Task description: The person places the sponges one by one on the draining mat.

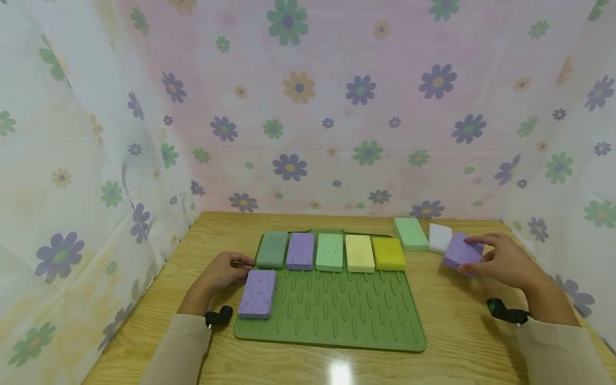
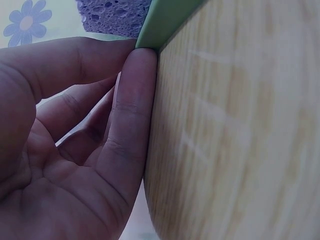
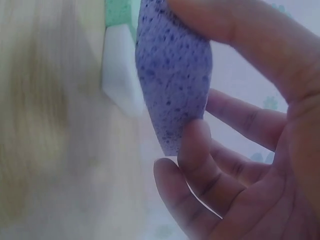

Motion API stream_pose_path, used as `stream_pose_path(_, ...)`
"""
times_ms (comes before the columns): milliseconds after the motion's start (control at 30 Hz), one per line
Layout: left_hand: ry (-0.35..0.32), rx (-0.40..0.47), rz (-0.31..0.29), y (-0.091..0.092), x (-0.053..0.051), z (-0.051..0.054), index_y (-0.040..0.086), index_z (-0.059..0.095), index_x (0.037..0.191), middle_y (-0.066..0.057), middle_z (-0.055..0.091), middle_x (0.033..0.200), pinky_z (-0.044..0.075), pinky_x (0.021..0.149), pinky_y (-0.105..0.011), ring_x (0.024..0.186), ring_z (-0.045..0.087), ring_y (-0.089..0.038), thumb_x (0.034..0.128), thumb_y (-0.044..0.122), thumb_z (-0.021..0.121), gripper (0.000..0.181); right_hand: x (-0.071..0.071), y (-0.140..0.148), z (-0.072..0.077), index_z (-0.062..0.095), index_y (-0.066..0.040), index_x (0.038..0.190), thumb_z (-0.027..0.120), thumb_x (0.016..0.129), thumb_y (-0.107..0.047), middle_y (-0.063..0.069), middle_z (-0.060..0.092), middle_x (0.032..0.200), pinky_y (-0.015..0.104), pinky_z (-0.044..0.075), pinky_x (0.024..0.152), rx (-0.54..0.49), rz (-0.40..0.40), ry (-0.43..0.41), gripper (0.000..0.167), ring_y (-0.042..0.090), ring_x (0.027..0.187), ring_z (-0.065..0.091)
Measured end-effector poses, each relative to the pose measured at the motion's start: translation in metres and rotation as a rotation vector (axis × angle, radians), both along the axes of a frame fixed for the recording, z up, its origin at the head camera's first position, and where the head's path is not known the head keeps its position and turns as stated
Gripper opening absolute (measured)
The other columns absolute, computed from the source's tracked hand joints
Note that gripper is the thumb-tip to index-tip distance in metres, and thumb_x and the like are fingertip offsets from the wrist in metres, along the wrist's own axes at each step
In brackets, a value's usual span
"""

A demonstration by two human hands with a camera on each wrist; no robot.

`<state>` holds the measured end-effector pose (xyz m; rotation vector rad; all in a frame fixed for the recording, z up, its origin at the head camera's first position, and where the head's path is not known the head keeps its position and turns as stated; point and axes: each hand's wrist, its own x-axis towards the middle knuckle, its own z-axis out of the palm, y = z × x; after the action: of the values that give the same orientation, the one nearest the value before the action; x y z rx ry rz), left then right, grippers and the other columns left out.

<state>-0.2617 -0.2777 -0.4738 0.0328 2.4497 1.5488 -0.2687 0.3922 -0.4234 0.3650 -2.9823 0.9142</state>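
My right hand [image 1: 505,262] pinches a purple sponge [image 1: 462,252] between thumb and fingers, to the right of the mat. In the right wrist view the sponge [image 3: 172,70] is tilted, its pitted face showing. My left hand [image 1: 226,276] pinches the left edge of a green ridged mat [image 1: 346,310]; the left wrist view shows thumb and forefinger meeting at the mat's edge [image 2: 160,22]. Just beside this hand, a second purple sponge [image 1: 258,294] lies on the mat. Along its far side is a row: grey-green [image 1: 271,249], purple [image 1: 300,251], mint [image 1: 329,252], pale yellow [image 1: 359,253] and bright yellow sponges [image 1: 389,254].
Off the mat, at the back right of the wooden table [image 1: 457,321], lie another mint sponge [image 1: 410,233] and a white sponge [image 1: 440,238]. The white one is close to the held purple sponge. A flowered cloth [image 1: 327,107] encloses the back and sides.
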Motion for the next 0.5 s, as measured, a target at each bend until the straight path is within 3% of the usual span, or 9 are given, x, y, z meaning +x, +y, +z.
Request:
stream_pose_path(133, 0.002, 0.002, -0.006, 0.000, 0.000, 0.001, -0.002, 0.068, 0.129, -0.018, 0.069, 0.123, 0.063, 0.086, -0.038, 0.104, 0.070, -0.021, 0.0997, 0.002, 0.063, 0.030, 0.002, -0.007, 0.004, 0.054, 0.000, 0.147, 0.088, 0.084, -0.040, 0.036, 0.031, 0.149, 0.027, 0.052, 0.061, -0.010, 0.024, 0.025, 0.082, 0.010, 0.081, 0.067)
stream_pose_path(500, 0.007, -0.005, -0.015, -0.001, 0.001, 0.001, -0.002, 0.068, 0.129, -0.018, 0.068, 0.125, 0.063, 0.086, -0.038, 0.105, 0.070, -0.022, 0.0994, 0.003, 0.063, 0.030, 0.003, -0.034, 0.013, 0.057, -0.001, 0.144, 0.088, 0.082, -0.043, 0.031, 0.036, 0.144, 0.026, 0.050, 0.061, -0.018, 0.081, 0.058, 0.082, 0.011, 0.072, 0.062)
